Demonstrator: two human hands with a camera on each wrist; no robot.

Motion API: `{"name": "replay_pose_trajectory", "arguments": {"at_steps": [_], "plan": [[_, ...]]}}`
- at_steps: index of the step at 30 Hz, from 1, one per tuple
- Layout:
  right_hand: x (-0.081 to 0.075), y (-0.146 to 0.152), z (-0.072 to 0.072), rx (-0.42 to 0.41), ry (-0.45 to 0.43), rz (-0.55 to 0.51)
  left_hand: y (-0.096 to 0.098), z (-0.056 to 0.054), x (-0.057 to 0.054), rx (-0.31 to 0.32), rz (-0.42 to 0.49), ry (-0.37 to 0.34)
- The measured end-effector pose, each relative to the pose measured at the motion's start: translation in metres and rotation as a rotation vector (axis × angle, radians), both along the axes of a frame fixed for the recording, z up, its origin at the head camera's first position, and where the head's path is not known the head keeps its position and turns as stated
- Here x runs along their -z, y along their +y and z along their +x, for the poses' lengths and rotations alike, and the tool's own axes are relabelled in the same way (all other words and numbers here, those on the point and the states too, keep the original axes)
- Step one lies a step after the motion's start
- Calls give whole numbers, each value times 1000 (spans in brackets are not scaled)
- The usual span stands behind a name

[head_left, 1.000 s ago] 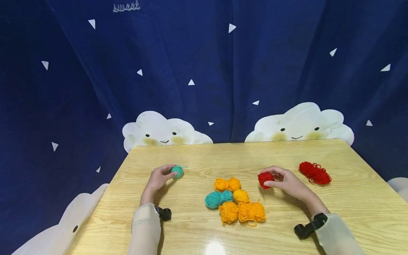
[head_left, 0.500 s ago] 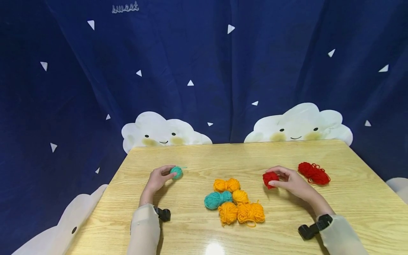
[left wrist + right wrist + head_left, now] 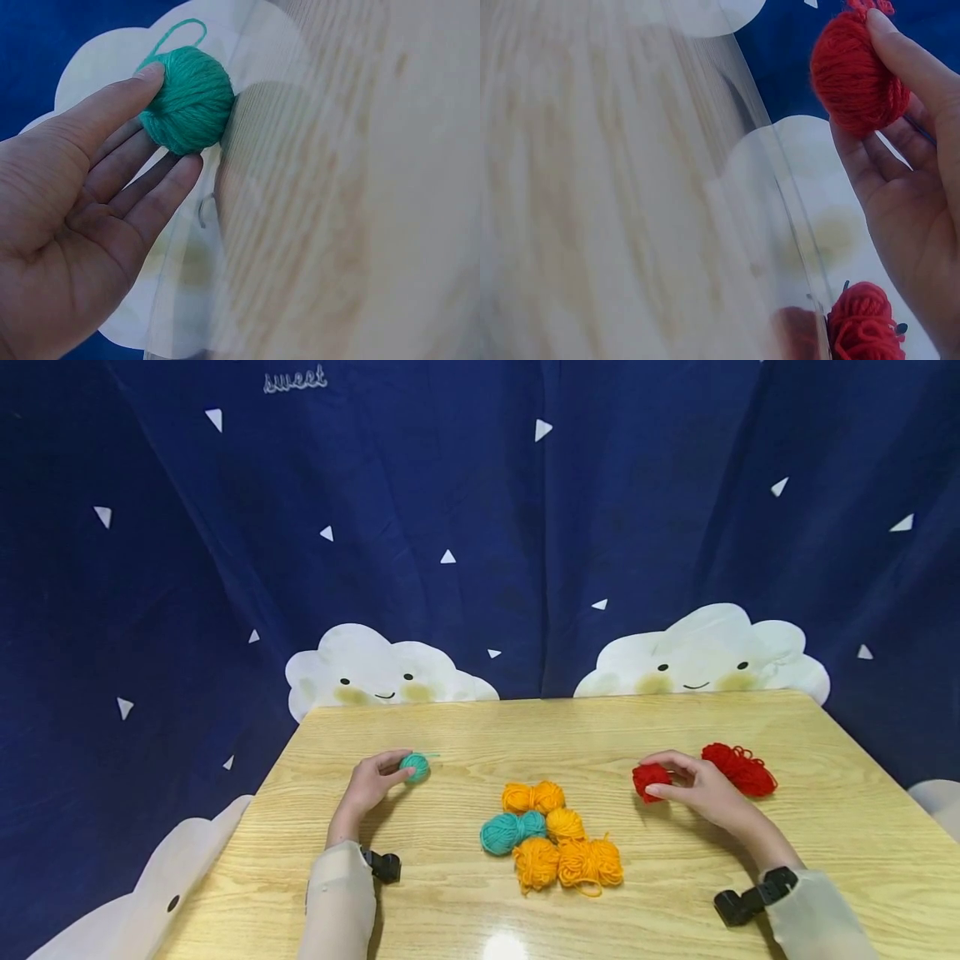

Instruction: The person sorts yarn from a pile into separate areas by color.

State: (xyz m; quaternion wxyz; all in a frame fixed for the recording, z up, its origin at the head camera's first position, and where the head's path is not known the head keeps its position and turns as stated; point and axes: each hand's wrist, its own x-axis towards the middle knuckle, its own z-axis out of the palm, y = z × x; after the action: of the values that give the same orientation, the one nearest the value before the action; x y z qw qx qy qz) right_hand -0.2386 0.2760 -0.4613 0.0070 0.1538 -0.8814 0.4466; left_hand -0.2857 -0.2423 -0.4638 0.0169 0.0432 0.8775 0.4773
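Note:
At the table's left, my left hand (image 3: 372, 782) pinches a small teal ball of yarn (image 3: 414, 767) between thumb and fingers. The left wrist view shows the thumb on one side of this yarn ball (image 3: 191, 101), fingertips below it and a loose strand on top. On the right, my right hand (image 3: 701, 787) holds a red ball of yarn (image 3: 651, 782), which the right wrist view shows as a wound red yarn ball (image 3: 857, 79) pinched by the thumb and fingers. Just behind that hand lies a looser red yarn bundle (image 3: 741, 770), partly hidden by it.
Mid-table, a teal skein (image 3: 513, 832) lies among several orange ones, including an orange skein (image 3: 533, 796) at the back and a looped orange skein (image 3: 591, 862) in front. The wooden table (image 3: 450, 910) ends at a dark blue curtain (image 3: 480, 527) with white clouds.
My right hand has moved to the right with the red ball of yarn, nearing the red bundle. The left hand keeps its place with the teal ball.

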Motion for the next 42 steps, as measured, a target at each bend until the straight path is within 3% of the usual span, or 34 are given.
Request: {"name": "replay_pose_trajectory", "arguments": {"at_steps": [17, 25, 34, 42], "plan": [[8, 25, 5, 83, 34, 25, 1, 1, 2, -3, 4, -4], [2, 30, 9, 135, 74, 54, 0, 0, 3, -11, 11, -16], [3, 39, 11, 115, 103, -13, 1, 1, 0, -10, 8, -11], [4, 54, 13, 136, 123, 4, 2, 1, -1, -7, -3, -3]]}}
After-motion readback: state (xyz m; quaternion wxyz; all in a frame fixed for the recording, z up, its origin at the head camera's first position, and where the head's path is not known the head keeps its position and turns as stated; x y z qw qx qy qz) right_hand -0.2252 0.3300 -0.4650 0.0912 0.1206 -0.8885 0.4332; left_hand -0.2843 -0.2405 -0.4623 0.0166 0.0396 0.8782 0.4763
